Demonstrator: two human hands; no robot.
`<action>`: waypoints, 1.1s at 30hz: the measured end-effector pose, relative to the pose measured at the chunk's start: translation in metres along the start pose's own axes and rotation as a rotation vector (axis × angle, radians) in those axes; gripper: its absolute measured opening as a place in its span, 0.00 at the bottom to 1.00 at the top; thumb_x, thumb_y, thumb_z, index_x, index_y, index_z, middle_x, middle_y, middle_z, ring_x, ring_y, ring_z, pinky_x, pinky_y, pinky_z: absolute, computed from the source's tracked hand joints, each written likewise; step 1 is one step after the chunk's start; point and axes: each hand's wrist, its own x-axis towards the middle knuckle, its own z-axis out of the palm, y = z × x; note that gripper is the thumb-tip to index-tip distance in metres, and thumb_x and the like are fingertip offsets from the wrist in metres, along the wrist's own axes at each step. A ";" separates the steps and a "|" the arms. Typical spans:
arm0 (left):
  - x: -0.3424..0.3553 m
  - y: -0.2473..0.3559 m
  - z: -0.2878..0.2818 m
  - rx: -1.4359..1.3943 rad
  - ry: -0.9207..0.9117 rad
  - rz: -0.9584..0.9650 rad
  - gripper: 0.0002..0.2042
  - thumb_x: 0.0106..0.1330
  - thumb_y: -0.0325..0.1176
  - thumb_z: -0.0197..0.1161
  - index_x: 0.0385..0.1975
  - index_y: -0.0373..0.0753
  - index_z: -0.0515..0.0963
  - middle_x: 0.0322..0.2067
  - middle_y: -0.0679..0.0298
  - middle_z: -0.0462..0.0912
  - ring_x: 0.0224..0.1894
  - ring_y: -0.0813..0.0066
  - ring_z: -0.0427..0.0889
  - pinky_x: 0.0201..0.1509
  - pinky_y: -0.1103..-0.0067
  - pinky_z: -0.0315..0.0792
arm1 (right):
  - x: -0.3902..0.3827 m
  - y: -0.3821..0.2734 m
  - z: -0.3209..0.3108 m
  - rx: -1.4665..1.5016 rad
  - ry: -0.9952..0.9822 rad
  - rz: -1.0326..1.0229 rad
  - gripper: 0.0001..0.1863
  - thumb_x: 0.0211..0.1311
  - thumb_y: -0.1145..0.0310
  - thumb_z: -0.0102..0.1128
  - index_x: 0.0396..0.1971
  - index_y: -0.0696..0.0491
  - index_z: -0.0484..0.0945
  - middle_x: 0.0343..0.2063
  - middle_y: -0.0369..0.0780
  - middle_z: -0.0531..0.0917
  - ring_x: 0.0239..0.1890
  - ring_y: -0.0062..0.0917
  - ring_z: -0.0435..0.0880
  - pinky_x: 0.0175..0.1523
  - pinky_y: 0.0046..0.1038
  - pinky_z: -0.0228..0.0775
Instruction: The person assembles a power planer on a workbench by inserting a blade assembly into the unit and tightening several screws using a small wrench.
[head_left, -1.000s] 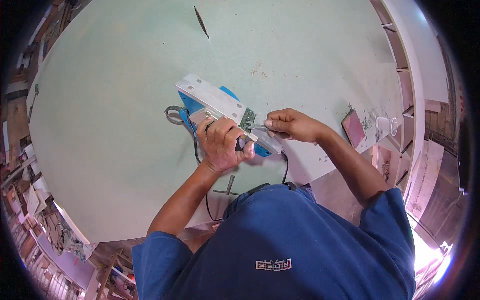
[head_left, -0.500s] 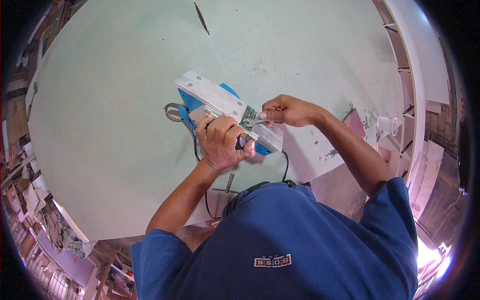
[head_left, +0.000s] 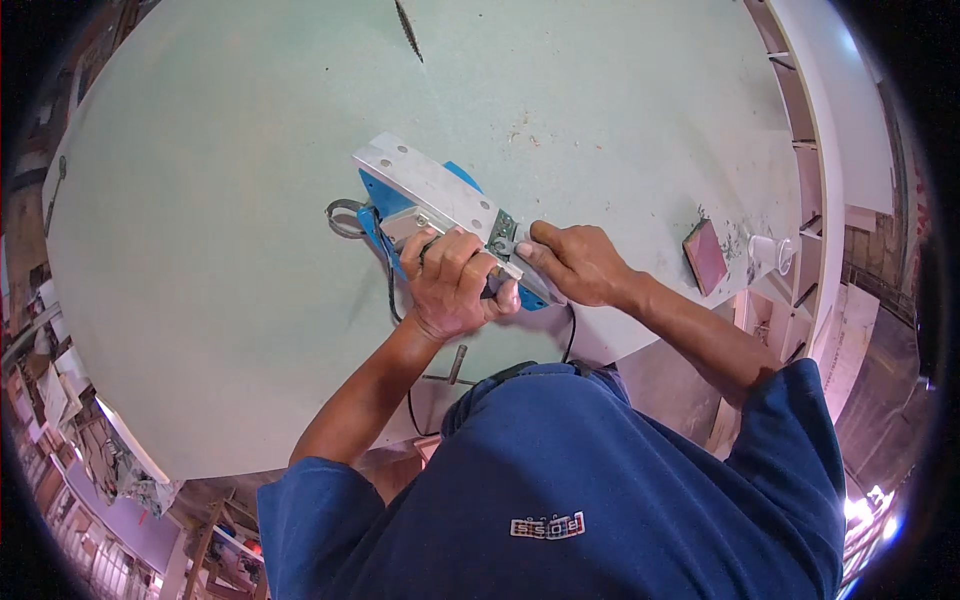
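Note:
A blue electric hand planer [head_left: 425,180] lies tipped on the pale green table with its metal sole facing up. My left hand [head_left: 445,285] is wrapped around its near side, fingers over the metal edge plate and thumb toward the front. At the cutter opening in the sole, my right hand [head_left: 585,265] pinches a small open-end wrench [head_left: 508,246], its jaw against the cutter block. The right hand covers most of the wrench's handle. Whether the jaw sits on a bolt is too small to tell.
A T-handled metal tool [head_left: 457,364] lies by the table's near edge, close to the planer's black cord [head_left: 572,335]. To the right are a reddish-brown block [head_left: 705,257] and a white cup [head_left: 768,253]. A dark pointed bit [head_left: 409,32] lies at the far side.
My right hand has swung nearer to me and lower around the wrench, turning the wrench's handle with it. My left hand keeps its hold on the planer.

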 end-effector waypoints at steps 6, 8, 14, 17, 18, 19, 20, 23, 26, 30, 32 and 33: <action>-0.001 0.002 0.001 -0.001 0.029 0.000 0.16 0.66 0.52 0.60 0.39 0.47 0.74 0.43 0.64 0.77 0.51 0.64 0.77 0.64 0.56 0.63 | -0.007 -0.017 0.014 -0.017 0.143 0.139 0.24 0.79 0.48 0.44 0.29 0.53 0.73 0.15 0.50 0.76 0.22 0.52 0.79 0.30 0.49 0.67; 0.000 0.003 0.000 -0.007 0.024 0.000 0.16 0.67 0.52 0.60 0.39 0.46 0.74 0.42 0.63 0.77 0.50 0.63 0.78 0.64 0.56 0.63 | -0.010 -0.030 0.012 -0.028 0.161 0.223 0.24 0.79 0.49 0.45 0.29 0.54 0.74 0.14 0.49 0.77 0.21 0.52 0.79 0.29 0.50 0.68; 0.002 0.000 -0.001 -0.010 0.037 -0.029 0.15 0.67 0.51 0.60 0.38 0.46 0.75 0.42 0.62 0.79 0.50 0.62 0.79 0.62 0.55 0.65 | -0.012 -0.070 0.006 -0.124 0.161 0.396 0.25 0.78 0.50 0.45 0.31 0.56 0.78 0.17 0.51 0.82 0.22 0.51 0.84 0.30 0.49 0.75; 0.003 -0.002 -0.001 -0.030 0.051 -0.054 0.15 0.66 0.51 0.61 0.38 0.46 0.75 0.42 0.62 0.79 0.50 0.62 0.79 0.62 0.56 0.65 | -0.012 -0.069 0.011 -0.109 0.238 0.387 0.25 0.78 0.50 0.47 0.29 0.56 0.78 0.17 0.51 0.81 0.25 0.52 0.84 0.32 0.51 0.71; 0.003 0.001 0.001 -0.030 0.045 -0.025 0.15 0.66 0.51 0.61 0.38 0.46 0.75 0.42 0.62 0.79 0.50 0.62 0.79 0.63 0.56 0.65 | -0.015 -0.065 0.011 -0.121 0.256 0.386 0.25 0.78 0.50 0.47 0.29 0.56 0.78 0.17 0.51 0.81 0.25 0.52 0.84 0.32 0.51 0.71; 0.003 0.004 0.001 -0.029 0.039 0.004 0.15 0.65 0.51 0.62 0.38 0.46 0.75 0.43 0.62 0.79 0.50 0.62 0.79 0.63 0.57 0.64 | -0.019 -0.058 0.012 -0.093 0.232 0.389 0.25 0.78 0.49 0.48 0.29 0.56 0.77 0.17 0.52 0.81 0.26 0.51 0.83 0.32 0.50 0.71; 0.002 0.011 0.000 -0.002 0.028 0.004 0.15 0.64 0.51 0.63 0.38 0.46 0.75 0.44 0.62 0.78 0.50 0.62 0.78 0.62 0.58 0.64 | -0.024 -0.053 0.012 -0.062 0.198 0.396 0.25 0.77 0.49 0.49 0.29 0.56 0.77 0.18 0.52 0.80 0.26 0.51 0.83 0.32 0.49 0.71; 0.006 0.003 0.000 -0.054 0.005 -0.053 0.16 0.63 0.51 0.64 0.39 0.46 0.75 0.44 0.62 0.78 0.48 0.63 0.77 0.61 0.58 0.64 | -0.019 -0.039 0.003 0.040 0.237 0.304 0.27 0.76 0.47 0.49 0.28 0.55 0.80 0.19 0.51 0.82 0.26 0.50 0.85 0.34 0.48 0.73; 0.003 0.004 0.000 -0.061 0.023 -0.059 0.17 0.62 0.51 0.65 0.40 0.47 0.74 0.43 0.63 0.77 0.47 0.64 0.75 0.59 0.59 0.64 | -0.020 -0.016 0.008 0.072 0.305 0.284 0.27 0.75 0.46 0.50 0.27 0.55 0.80 0.18 0.50 0.81 0.24 0.49 0.83 0.32 0.48 0.71; 0.006 0.005 -0.001 -0.048 0.020 -0.045 0.17 0.62 0.51 0.65 0.39 0.47 0.74 0.42 0.63 0.76 0.46 0.64 0.75 0.58 0.59 0.63 | -0.016 0.004 0.001 0.062 0.313 0.185 0.27 0.75 0.45 0.50 0.26 0.54 0.79 0.16 0.50 0.78 0.22 0.48 0.81 0.31 0.47 0.69; 0.004 0.004 -0.003 -0.043 0.002 -0.044 0.17 0.62 0.51 0.65 0.39 0.47 0.74 0.42 0.63 0.76 0.47 0.64 0.74 0.58 0.59 0.63 | -0.012 0.006 -0.004 0.084 0.258 0.134 0.26 0.75 0.46 0.51 0.26 0.55 0.77 0.16 0.50 0.75 0.21 0.48 0.77 0.30 0.46 0.66; 0.003 0.004 -0.004 -0.041 -0.008 -0.050 0.17 0.62 0.51 0.65 0.39 0.47 0.74 0.42 0.64 0.75 0.47 0.64 0.74 0.59 0.59 0.63 | -0.010 0.008 -0.006 0.095 0.199 0.085 0.26 0.75 0.47 0.52 0.26 0.55 0.75 0.16 0.51 0.72 0.20 0.48 0.74 0.29 0.45 0.63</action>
